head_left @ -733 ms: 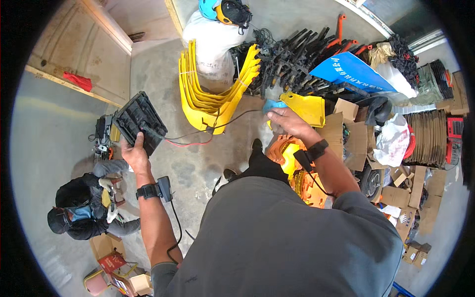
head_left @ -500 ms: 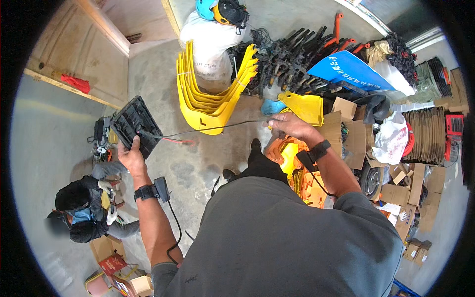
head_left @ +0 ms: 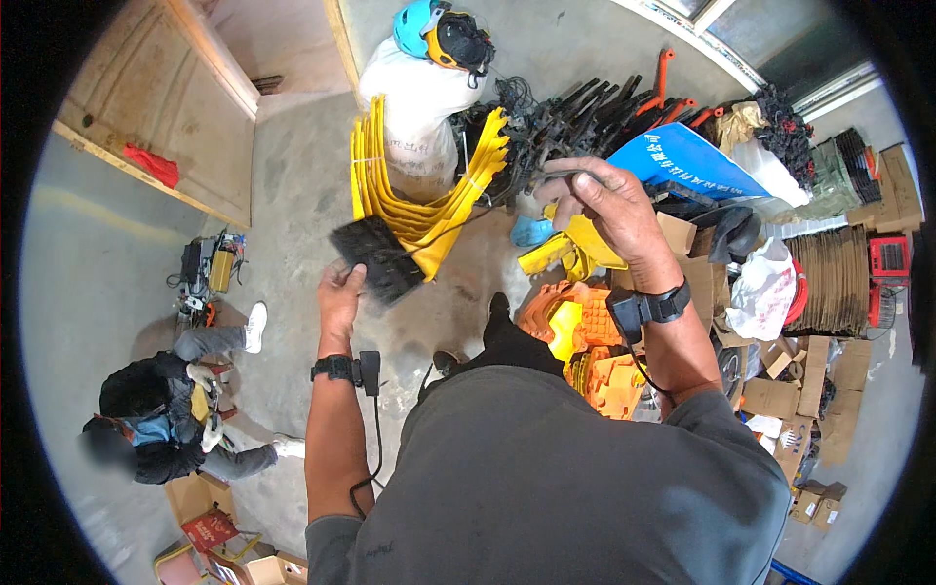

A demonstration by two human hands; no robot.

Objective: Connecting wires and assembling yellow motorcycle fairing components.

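Concrete workshop floor (head_left: 292,205), seen from above; wooden panel (head_left: 156,107) at far left. Seated person (head_left: 166,409) at near left, among cardboard boxes (head_left: 219,541) with contents not legible.

Left hand (head_left: 339,297): grip clenched on near edge of a black ribbed panel (head_left: 375,258), blurred, held above the floor just in front of the stack of yellow curved parts (head_left: 409,190). Thin dark cord (head_left: 468,219) running from panel up and right to right hand (head_left: 604,210); grip there pinched on the cord's far end, raised near the black pile (head_left: 575,122).

Step in hand, as judged: cord being drawn taut or pulled free from the panel. Next move calls for firm hold on the panel, steady pull along the cord's line, no snagging on the yellow stack.

White sack (head_left: 414,112) behind the stack, standing upright, capped by a blue helmet (head_left: 439,29); fill hidden. Orange parts (head_left: 580,336) heaped near the feet. White plastic bag (head_left: 765,292) at right, contents hidden. Flattened cartons (head_left: 799,380) at far right.
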